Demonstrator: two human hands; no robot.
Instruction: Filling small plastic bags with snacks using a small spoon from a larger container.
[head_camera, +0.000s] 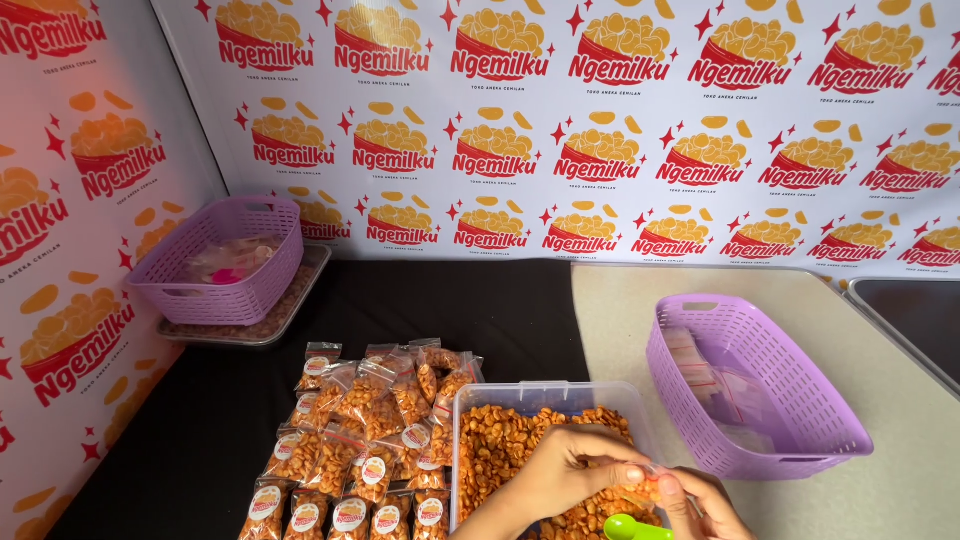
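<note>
Over the clear plastic tub (545, 400) of orange-brown fried snacks (500, 445), at the bottom edge of the view, both hands meet. Left hand (565, 472) is curled with its fingertips pinching the mouth of a small clear pouch (648, 487), which already holds a few of the snacks. Right hand (705, 503) comes in from the lower right and pinches the same pouch from the other side, thumb and fingers pressed together on the plastic. A bright green scoop (632, 527) lies just beneath the hands, resting on the snacks in the tub (only its rounded bowl shows above the frame edge).

Just left of the tub, on the black cloth (200, 430), lies a heap of filled, sealed pouches (360, 440), each with a round label. To the right, on the beige tabletop (900, 420), stands a lilac plastic basket (800, 440) holding flat empty zip pouches (715, 385). A second lilac basket (225, 265) sits at the back left on a metal tray (300, 300); its contents are too blurred to tell. Printed red-and-yellow backdrop sheets (600, 130) line the walls behind.
</note>
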